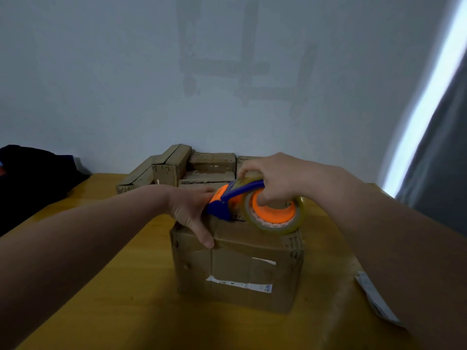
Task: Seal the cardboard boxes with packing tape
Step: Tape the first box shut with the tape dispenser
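Note:
A brown cardboard box (pixel 237 271) stands on the yellow wooden table (pixel 121 299), with torn label remnants on its near face. My right hand (pixel 273 178) grips a blue and orange tape dispenser (pixel 252 200) loaded with a clear tape roll, held on the box's top. My left hand (pixel 192 210) presses flat on the top's left part, thumb lying down over the near top edge. The dispenser's blue nose lies beside my left hand. A clear tape strip runs down the near face below the thumb.
Several small cardboard boxes (pixel 177 168) are stacked at the table's far edge against the grey wall. Dark cloth (pixel 32 173) lies at the far left. A strip of paper (pixel 376 296) rests near the table's right edge. A curtain hangs at the right.

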The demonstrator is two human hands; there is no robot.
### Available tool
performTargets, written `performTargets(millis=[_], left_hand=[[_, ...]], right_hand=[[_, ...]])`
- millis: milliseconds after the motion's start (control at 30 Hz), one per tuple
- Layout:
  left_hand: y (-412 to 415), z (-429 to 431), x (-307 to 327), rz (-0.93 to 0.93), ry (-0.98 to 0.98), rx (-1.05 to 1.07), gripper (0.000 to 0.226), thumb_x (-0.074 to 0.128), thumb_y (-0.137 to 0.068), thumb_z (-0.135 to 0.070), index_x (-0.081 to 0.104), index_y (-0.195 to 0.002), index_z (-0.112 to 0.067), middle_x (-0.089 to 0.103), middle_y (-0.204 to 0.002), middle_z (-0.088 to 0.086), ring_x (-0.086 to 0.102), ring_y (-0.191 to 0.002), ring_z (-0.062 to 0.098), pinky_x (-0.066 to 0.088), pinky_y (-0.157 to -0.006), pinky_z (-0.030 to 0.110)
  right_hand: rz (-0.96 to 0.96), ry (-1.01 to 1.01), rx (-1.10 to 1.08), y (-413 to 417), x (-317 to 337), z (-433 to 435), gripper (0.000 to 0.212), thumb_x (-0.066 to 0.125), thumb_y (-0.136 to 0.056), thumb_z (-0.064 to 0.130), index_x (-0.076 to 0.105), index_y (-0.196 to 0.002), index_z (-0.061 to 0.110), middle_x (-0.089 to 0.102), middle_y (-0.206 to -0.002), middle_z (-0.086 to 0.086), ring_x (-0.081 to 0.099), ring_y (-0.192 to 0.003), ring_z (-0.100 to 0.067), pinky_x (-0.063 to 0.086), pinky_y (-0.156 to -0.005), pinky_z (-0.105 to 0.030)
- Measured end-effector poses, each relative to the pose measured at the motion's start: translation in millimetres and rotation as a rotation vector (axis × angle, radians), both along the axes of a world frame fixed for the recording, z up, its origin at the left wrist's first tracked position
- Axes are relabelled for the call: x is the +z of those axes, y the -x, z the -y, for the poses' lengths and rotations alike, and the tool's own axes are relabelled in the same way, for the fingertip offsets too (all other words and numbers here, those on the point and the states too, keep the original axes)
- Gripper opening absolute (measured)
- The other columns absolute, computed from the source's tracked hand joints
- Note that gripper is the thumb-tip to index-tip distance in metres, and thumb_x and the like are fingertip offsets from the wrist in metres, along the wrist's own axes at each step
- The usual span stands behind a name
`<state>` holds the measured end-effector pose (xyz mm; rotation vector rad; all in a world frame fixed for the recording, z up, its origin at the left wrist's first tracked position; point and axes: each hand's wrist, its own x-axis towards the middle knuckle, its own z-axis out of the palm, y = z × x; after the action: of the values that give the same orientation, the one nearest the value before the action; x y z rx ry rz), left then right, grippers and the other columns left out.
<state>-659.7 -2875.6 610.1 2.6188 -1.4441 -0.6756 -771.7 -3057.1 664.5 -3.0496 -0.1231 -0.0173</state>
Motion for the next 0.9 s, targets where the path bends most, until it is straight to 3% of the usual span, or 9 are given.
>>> performTargets(millis=[100,200,300,433,533,700,833,900], left_hand=[[-2.0,2.3,-0.1,0.038,-0.012,0.005,0.113,0.083,-0.057,-0.054,0.015,-0.146,-0.039,0.008,-0.151,-0.012,0.012,-0.140,0.022,0.021,-0.115,0.048],[-3.7,4.6,0.7,0.118,-0.086,0.017,0.121,0.081,-0.055,-0.060,0.009,-0.147,-0.032,0.016,-0.147,-0.007,0.018,-0.137,0.023,0.027,-0.111,0.043],[-3.4,8.3,2.4,0.160,-0.159,0.042,0.129,0.079,-0.052,-0.065,0.002,-0.149,-0.028,0.014,-0.150,-0.005,0.020,-0.138,0.025,0.030,-0.111,0.043],[2.2,19.3,12.6,0.141,-0.290,0.093,0.135,0.082,-0.053,-0.059,-0.006,-0.150,-0.025,0.003,-0.156,-0.006,0.012,-0.143,0.027,0.026,-0.111,0.045],[12.1,35.8,18.6,0.077,-0.301,0.085,0.133,0.085,-0.055,-0.049,-0.004,-0.150,-0.026,0.009,-0.157,-0.001,0.013,-0.143,0.028,0.026,-0.111,0.045],[34.3,70.5,15.6,0.009,-0.130,-0.069,0.120,0.084,-0.059,-0.048,0.007,-0.150,-0.031,0.012,-0.155,-0.005,0.013,-0.143,0.025,0.023,-0.114,0.049],[34.9,77.7,17.4,0.030,-0.122,-0.096,0.116,0.086,-0.056,-0.047,0.015,-0.147,-0.036,0.020,-0.151,-0.006,0.019,-0.140,0.023,0.025,-0.113,0.049],[34.6,78.7,16.6,0.045,-0.141,-0.078,0.116,0.087,-0.055,-0.046,0.016,-0.146,-0.032,0.024,-0.147,-0.005,0.023,-0.137,0.023,0.030,-0.111,0.047]], right_hand=[[-0.036,-0.066,0.029,7.6,8.3,12.5,0.056,0.065,-0.079,0.019,0.048,-0.125,0.046,0.053,-0.079,0.010,0.051,-0.059,-0.008,0.038,-0.049,-0.021],[-0.047,-0.125,0.002,24.0,20.0,40.4,0.057,0.067,-0.077,0.018,0.051,-0.117,0.056,0.058,-0.082,0.012,0.051,-0.058,-0.005,0.039,-0.051,-0.020],[-0.057,-0.126,-0.067,43.2,28.1,69.3,0.060,0.070,-0.076,0.014,0.054,-0.118,0.054,0.057,-0.075,0.012,0.050,-0.054,-0.001,0.037,-0.050,-0.017],[-0.091,-0.088,-0.061,52.3,7.6,71.9,0.062,0.068,-0.079,0.015,0.050,-0.127,0.051,0.056,-0.088,0.013,0.051,-0.070,-0.006,0.038,-0.057,-0.019],[-0.045,-0.142,-0.063,53.0,-7.6,74.5,0.062,0.066,-0.082,0.012,0.049,-0.130,0.047,0.056,-0.101,0.008,0.053,-0.077,-0.009,0.041,-0.060,-0.019],[-0.030,-0.188,-0.067,56.2,-13.3,82.6,0.062,0.065,-0.082,0.013,0.048,-0.130,0.047,0.056,-0.098,0.009,0.054,-0.075,-0.010,0.041,-0.059,-0.018],[-0.031,-0.250,-0.033,64.1,-11.5,92.6,0.065,0.066,-0.080,0.011,0.045,-0.124,0.054,0.063,-0.098,-0.002,0.060,-0.077,-0.022,0.047,-0.062,-0.029],[-0.008,-0.294,-0.036,73.9,-4.0,106.5,0.066,0.067,-0.077,0.009,0.047,-0.119,0.056,0.064,-0.091,0.001,0.058,-0.065,-0.012,0.046,-0.058,-0.024]])
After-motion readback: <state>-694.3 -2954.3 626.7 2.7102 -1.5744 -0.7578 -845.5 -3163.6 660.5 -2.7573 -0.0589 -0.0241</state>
